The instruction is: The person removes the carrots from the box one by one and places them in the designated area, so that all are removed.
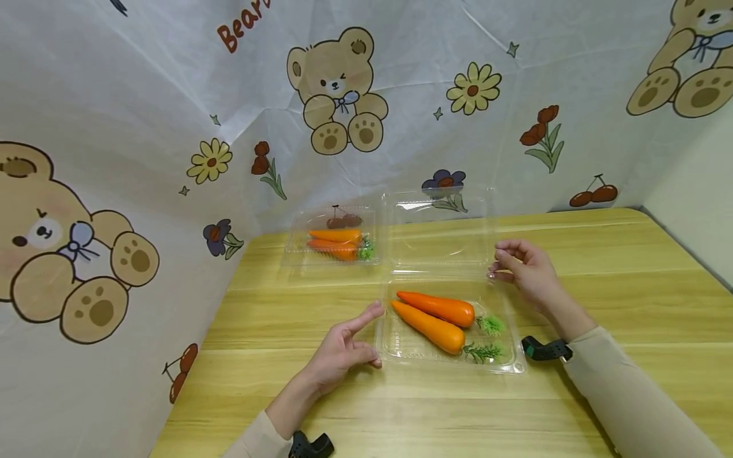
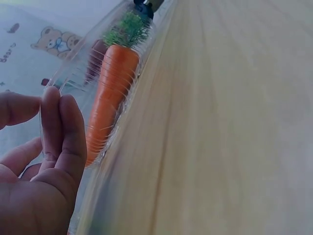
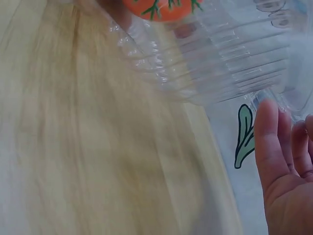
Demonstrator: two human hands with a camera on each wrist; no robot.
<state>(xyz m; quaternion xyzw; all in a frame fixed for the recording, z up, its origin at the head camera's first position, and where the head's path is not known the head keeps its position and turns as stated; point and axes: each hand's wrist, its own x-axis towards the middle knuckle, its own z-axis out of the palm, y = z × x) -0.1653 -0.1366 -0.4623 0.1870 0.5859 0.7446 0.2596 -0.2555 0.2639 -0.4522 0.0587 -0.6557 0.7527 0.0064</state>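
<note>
I see my left hand [image 1: 342, 348], fingers loosely spread and holding nothing, just beside the left edge of the open box [image 1: 401, 346] with two carrots [image 1: 432, 318] mid-table, my right hand [image 1: 529, 270] relaxed at its lid [image 1: 441, 232].

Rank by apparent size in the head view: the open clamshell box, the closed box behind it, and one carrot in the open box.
1. Open clamshell box, lid up.
2. Closed box; farther away, so true size is unsure.
3. Carrot.

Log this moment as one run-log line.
left hand: open, beside open clamshell | right hand: open, at lid | two carrots inside
</note>
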